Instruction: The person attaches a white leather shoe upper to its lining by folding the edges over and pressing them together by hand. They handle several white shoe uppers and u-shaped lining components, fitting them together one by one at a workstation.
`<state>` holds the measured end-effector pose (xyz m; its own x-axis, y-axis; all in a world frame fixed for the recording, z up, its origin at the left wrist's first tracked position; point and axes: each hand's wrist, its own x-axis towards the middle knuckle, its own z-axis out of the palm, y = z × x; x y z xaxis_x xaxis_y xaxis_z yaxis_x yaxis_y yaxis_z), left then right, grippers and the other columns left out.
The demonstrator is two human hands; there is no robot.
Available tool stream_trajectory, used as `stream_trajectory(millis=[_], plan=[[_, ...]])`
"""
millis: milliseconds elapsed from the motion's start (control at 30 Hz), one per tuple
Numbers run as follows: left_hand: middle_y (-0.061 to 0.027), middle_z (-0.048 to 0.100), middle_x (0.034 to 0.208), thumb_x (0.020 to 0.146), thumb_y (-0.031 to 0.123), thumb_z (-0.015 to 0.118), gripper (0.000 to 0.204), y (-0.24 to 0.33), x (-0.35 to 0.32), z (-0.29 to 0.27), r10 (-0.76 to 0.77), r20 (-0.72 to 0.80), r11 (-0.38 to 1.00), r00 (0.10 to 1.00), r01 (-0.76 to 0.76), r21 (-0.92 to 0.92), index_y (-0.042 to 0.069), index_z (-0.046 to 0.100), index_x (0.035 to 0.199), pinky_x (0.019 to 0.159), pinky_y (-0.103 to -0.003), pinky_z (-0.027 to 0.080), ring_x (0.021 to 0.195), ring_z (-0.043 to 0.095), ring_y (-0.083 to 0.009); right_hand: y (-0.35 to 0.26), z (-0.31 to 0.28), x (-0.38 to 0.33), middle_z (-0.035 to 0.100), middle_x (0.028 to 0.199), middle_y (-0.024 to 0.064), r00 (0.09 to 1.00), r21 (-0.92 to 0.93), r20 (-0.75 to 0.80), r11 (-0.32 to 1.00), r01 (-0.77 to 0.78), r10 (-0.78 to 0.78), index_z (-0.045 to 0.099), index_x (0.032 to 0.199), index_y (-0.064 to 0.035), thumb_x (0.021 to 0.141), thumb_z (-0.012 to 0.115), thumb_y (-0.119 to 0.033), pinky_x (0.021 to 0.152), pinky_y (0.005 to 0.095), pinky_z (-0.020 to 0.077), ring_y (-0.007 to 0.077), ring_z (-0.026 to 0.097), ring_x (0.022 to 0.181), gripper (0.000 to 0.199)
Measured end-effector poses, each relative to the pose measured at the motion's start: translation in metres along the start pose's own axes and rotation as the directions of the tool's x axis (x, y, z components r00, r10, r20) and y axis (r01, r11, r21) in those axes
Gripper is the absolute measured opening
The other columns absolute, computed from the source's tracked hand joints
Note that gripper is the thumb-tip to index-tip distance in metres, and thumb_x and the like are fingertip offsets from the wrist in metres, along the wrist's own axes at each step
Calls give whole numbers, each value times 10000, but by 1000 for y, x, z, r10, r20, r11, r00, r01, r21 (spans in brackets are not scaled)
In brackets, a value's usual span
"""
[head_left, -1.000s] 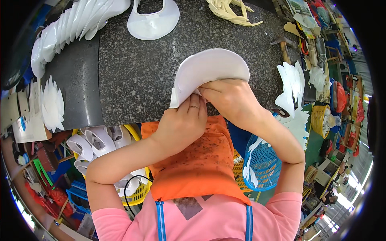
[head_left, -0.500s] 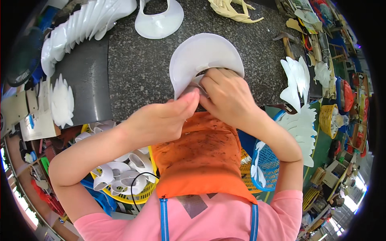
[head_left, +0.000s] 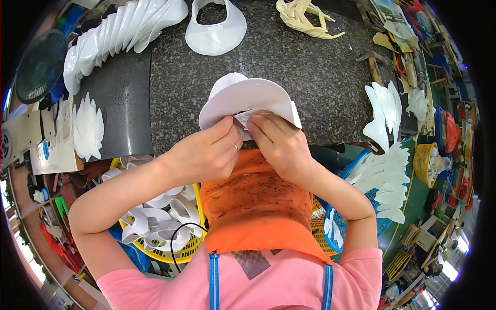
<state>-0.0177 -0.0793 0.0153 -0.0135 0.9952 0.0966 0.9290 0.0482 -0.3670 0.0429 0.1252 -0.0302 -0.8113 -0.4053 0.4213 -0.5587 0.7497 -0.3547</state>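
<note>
White curved plastic visor piece (head_left: 248,98) sits at the near edge of the speckled dark granite table (head_left: 310,67). Both the left hand (head_left: 209,155) and right hand (head_left: 279,142) pinch its crumpled underside, fingertips close together, above an orange apron (head_left: 253,206).

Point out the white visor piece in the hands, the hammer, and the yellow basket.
white visor piece (head_left: 248,95), head view, middle of its curved brim.
hammer (head_left: 373,67), head view, on its handle near the head.
yellow basket (head_left: 178,254), head view, on its front rim.
</note>
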Motion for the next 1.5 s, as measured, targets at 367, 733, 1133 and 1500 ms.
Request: stream_trajectory(millis=[367,733,1133,1500], plan=[[-115,648,886,663,144,585,257,-5,-1,-7,27,-10,990,1000,-28,-137,-32,675,827,970,-378,460,973,604,-275,4,-3,6,629,938,111,989,-152,-15,978,141,-145,653,926,45,699,601,-65,708,292,555,226,632,901,257],[-88,633,915,663,146,602,238,13,1,-2,-94,-27,994,995,93,-58,-3,660,839,840,-323,463,903,576,-214,-5,20,22,593,765,95,961,-1,-196,980,-201,197,594,928,-41,738,595,-35,597,376,521,293,632,710,190],[-80,631,1019,756,172,570,204,29,12,6,-259,80,963,963,264,-60,45,616,910,895,-297,398,978,544,-177,4,8,23,591,845,122,991,-38,-98,995,-94,90,578,859,-31,712,589,-5,597,375,505,297,627,736,150],[-84,614,959,758,156,563,210,41,17,9,-300,180,951,937,307,-13,24,608,914,899,-292,388,989,525,-181,8,0,20,671,879,90,979,158,6,966,-204,206,667,913,-39,792,608,-34,654,365,534,291,659,769,134]])
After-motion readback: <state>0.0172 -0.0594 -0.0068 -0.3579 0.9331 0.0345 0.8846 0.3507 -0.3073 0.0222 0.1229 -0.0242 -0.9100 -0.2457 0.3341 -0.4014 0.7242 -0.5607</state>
